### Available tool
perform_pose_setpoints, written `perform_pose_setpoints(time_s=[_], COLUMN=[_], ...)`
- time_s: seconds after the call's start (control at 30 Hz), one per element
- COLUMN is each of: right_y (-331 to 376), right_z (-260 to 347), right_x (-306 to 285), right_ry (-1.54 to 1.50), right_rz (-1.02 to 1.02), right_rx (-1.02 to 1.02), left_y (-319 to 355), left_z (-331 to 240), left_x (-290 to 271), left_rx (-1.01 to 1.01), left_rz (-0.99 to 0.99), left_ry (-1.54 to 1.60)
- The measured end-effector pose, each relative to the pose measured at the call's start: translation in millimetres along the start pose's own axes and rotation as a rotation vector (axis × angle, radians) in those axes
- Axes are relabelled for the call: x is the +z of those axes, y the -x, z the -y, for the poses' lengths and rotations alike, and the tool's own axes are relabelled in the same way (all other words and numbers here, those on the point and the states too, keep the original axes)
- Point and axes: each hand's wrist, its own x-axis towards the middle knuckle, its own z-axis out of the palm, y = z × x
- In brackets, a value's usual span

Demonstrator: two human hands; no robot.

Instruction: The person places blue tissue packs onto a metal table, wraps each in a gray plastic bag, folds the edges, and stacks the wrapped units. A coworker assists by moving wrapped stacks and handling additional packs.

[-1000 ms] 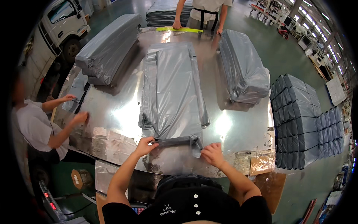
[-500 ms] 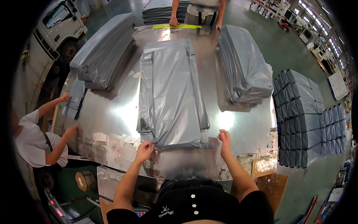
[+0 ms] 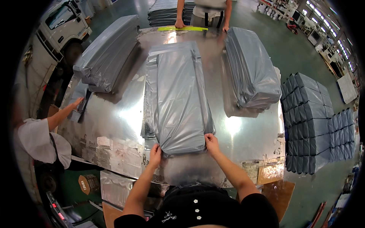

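Observation:
A flat pile of grey plastic sheets lies lengthwise down the middle of the metal-topped table, its near end toward me. The near edge of the top sheet is tucked in and rounded. At the near left corner, my left hand has its fingers closed on the sheet's edge. My right hand pinches the same sheet at the near right corner. Looser layers show along the pile's left side, beneath the top sheet.
Tall grey plastic stacks stand on the table, one at the left and one at the right. One co-worker's hand reaches over the left edge; another co-worker's hand rests by a yellow-green strip opposite. Tied bundles stand beyond the right edge.
My right hand has moved left and closed on the near right corner. The loose strip sticking out along the near edge is folded in. The left co-worker's arm has stretched farther over the table.

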Motion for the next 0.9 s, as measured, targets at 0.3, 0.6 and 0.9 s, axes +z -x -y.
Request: perform_pose_setpoints(time_s=[0.3,0.6,0.9], right_y=[42,83,30], right_z=[116,240,376], right_x=[26,-95,-259], right_ry=[-0.283,-0.603,-0.476], right_rz=[0.22,-0.088,-0.119], right_rx=[0.042,-0.277,-0.391], left_y=[1,-8,-76], left_z=[-125,-260,-362], left_x=[70,168,314], left_rx=[-0.289,0.11,0.249], left_rz=[-0.219,0.11,0.35], left_ry=[0.697,0.608,0.138])
